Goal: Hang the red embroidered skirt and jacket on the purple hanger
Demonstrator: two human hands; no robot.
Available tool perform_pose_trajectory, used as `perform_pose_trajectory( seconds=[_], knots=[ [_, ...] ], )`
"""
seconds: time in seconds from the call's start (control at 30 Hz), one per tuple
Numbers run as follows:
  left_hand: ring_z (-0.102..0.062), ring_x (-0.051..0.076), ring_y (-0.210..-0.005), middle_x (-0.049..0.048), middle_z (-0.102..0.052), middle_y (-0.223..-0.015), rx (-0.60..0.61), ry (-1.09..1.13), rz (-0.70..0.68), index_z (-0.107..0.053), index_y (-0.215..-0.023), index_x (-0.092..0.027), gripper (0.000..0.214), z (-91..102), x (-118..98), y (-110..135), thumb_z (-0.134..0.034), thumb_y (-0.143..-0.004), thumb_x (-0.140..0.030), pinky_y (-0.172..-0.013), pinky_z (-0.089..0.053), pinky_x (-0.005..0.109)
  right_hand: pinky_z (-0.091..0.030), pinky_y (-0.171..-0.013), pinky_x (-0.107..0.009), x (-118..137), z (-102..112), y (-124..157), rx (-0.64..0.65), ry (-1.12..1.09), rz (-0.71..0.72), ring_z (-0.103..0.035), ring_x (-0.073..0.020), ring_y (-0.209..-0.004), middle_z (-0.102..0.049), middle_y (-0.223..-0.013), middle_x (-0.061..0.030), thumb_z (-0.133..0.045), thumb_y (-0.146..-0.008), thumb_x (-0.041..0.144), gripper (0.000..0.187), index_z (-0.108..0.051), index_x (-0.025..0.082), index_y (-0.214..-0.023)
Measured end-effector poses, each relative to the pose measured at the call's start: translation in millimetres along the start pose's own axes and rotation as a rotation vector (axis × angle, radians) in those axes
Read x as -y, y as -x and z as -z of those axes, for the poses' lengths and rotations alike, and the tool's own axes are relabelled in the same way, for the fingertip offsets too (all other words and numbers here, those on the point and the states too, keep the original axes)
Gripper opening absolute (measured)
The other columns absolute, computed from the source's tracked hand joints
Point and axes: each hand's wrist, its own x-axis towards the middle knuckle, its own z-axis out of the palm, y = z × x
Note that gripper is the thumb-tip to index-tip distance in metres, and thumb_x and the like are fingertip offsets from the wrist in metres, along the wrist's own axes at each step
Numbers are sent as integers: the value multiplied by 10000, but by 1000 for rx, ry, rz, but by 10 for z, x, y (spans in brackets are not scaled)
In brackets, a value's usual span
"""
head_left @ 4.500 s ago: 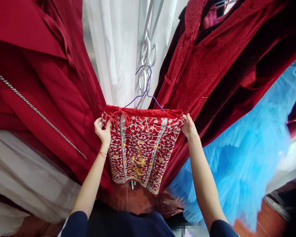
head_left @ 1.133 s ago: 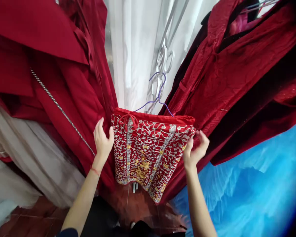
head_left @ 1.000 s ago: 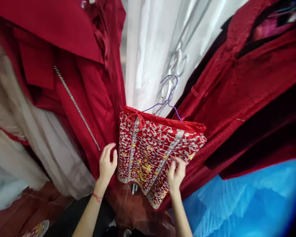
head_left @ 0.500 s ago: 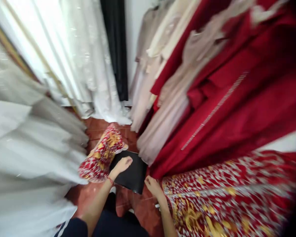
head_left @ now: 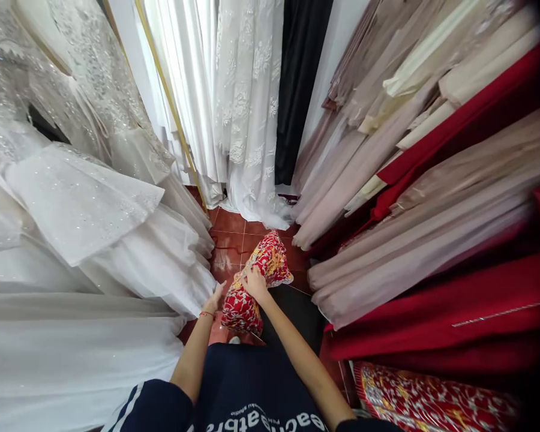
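A red cushion [head_left: 270,264] with a white and gold pattern lies slanted over the tiled floor, its lower right side against a flat black seat-like surface [head_left: 299,315]. On the cushion's upper left side is my right hand [head_left: 254,282], its fingers bent onto the fabric and gripping it. Just left of the cushion, my left hand [head_left: 216,295] is open, thumb apart from the fingers, with nothing in it. A thin red bracelet [head_left: 207,313] circles my left wrist. My right forearm passes over part of the black surface.
White sparkling gowns [head_left: 94,198] crowd the left side. Ahead hang white lace dresses [head_left: 252,108] and a black garment [head_left: 299,90]. Pale pink dresses [head_left: 387,240] and red ones [head_left: 432,312] line the right. Another red patterned bundle [head_left: 432,396] lies at lower right.
My left hand has left the black surface and moved to the cushion's left. My right hand has come across from the right onto the cushion. The view has turned right to left across the room.
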Motion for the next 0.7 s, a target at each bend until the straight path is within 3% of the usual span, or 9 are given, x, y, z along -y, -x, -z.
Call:
perform_pose_trajectory(
  seconds=[0.17, 0.27, 0.37, 0.43, 0.53, 0.63, 0.7],
  knots=[
    [-694, 260, -952, 146, -736, -951, 9, 77, -178, -647, -969, -113, 351, -161, -330, -255, -575, -829, -427, -947, -509, 419, -389, -1000, -492, 279, 28, -188, 0, 92, -123, -548, -375, -1193, -512, -1343, -279, -469, -915, 534, 608, -549, 73, -1305],
    [-642, 246, -1096, 107, -729, -1063, 27, 91, -323, -653, -986, -141, 291, -247, -622, -282, -592, -804, -361, -1048, -438, 398, -393, -993, -510, 335, 253, -194, 8, 71, -163, -569, -390, -1177, -574, -1267, -300, -398, -901, 655, 776, -489, 28, -1350],
    [-552, 241, -1245, 77, -702, -1186, 165, 43, -423, -680, -1032, -169, 307, -392, -852, -201, -618, -764, -303, -1132, -345, 374, -434, -953, -432, 316, 540, -141, -16, -125, -134, -620, -349, -1118, -653, -1159, -259, -391, -882, 689, 769, -554, 42, -1263],
    [-530, 244, -1276, 71, -689, -1224, 318, -17, -443, -694, -1054, -173, 333, -561, -927, -121, -598, -755, -283, -1151, -320, 389, -468, -884, -365, 199, 718, -71, -98, -323, -109, -669, -302, -1000, -711, -1018, -177, -462, -852, 655, 615, -664, 111, -1058],
    [-577, 271, -1223, 106, -698, -1200, 556, -132, -411, -708, -1039, -143, 351, -863, -925, -12, -555, -755, -283, -1117, -366, 445, -495, -757, -339, -130, 921, 92, -268, -520, -194, -678, -269, -799, -713, -777, -101, -506, -811, 541, 418, -667, 159, -753],
    [-632, 267, -1130, 140, -701, -1162, 760, -282, -397, -693, -1071, -131, 353, -1101, -926, 26, -567, -785, -296, -1060, -420, 452, -497, -745, -355, -474, 1060, 359, -408, -577, -295, -658, -265, -778, -707, -757, -102, -467, -794, 434, 341, -637, 156, -697],
    [-661, 245, -1036, 145, -696, -1127, 747, -353, -511, -660, -1095, -138, 340, -1223, -997, -9, -560, -833, -330, -1015, -448, 452, -498, -788, -356, -622, 1154, 608, -481, -615, -320, -654, -255, -817, -721, -810, -94, -471, -784, 398, 304, -642, 156, -719]
  ],
)
